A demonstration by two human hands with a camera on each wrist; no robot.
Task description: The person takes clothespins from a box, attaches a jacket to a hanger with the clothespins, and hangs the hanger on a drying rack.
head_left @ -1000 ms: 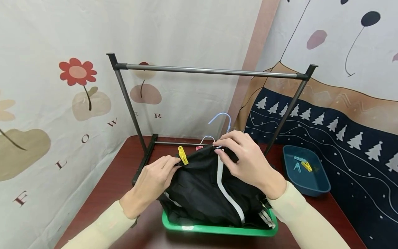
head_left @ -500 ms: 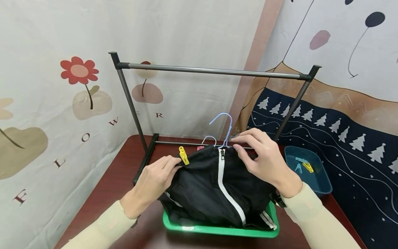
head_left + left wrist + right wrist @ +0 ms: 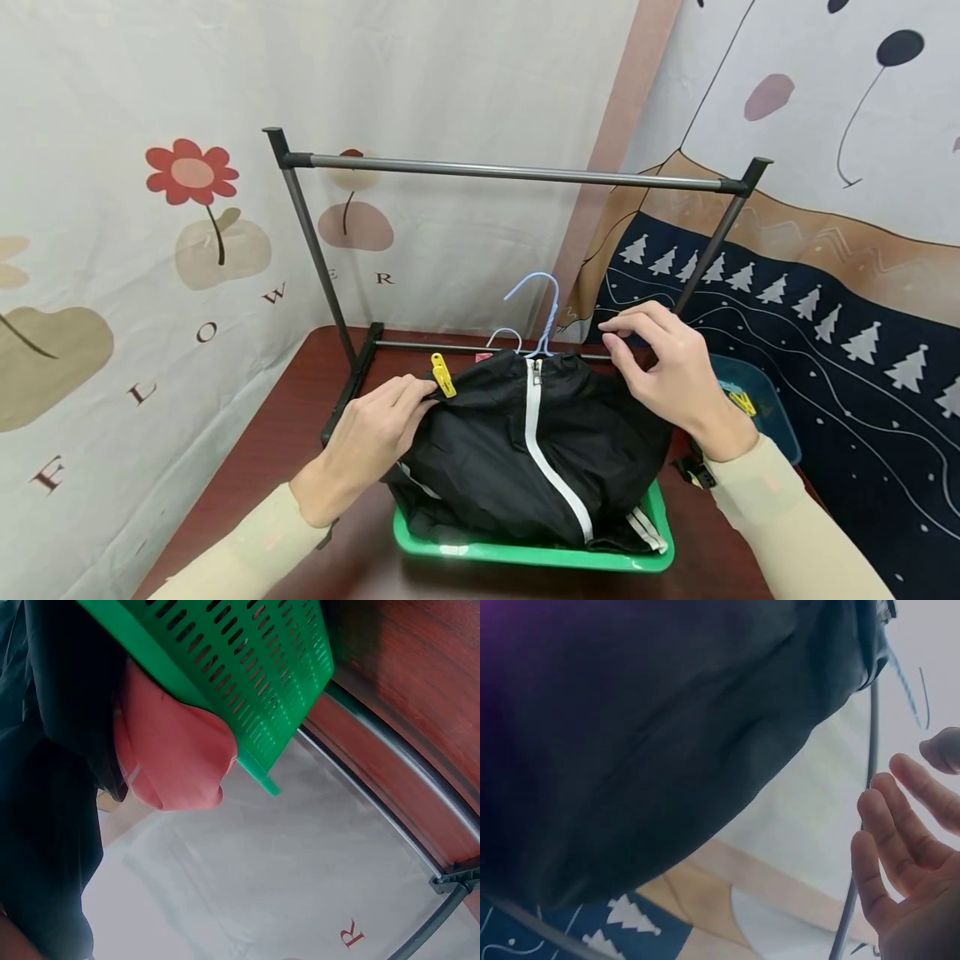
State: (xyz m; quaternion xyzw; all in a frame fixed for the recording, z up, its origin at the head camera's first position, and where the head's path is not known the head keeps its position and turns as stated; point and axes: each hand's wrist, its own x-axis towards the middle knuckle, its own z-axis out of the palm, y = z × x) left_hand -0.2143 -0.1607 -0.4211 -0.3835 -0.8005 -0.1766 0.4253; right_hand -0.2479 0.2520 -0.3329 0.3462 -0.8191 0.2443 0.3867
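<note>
A black jacket (image 3: 480,467) with a white front zip hangs on a blue hanger (image 3: 551,312), whose hook stands up above the collar. My left hand (image 3: 371,425) pinches the jacket's left shoulder, right beside a yellow clothespin (image 3: 442,375) clipped there. To the right of the jacket, my right hand (image 3: 671,367) is raised with relaxed, bent fingers and holds nothing. The right wrist view shows that hand's fingers (image 3: 885,840) apart from the cloth. Below, the jacket's lower part overlaps a green basket (image 3: 525,557).
A metal clothes rack (image 3: 487,170) stands behind on the red-brown table (image 3: 255,467). Behind the jacket shows another hanger hook (image 3: 506,335). A blue bin (image 3: 772,408) at the right holds clothespins. Pink cloth (image 3: 176,750) hangs over the basket's rim in the left wrist view.
My right hand has left the collar and hanger base and moved right, uncovering the zip pull. The left hand keeps its hold on the shoulder.
</note>
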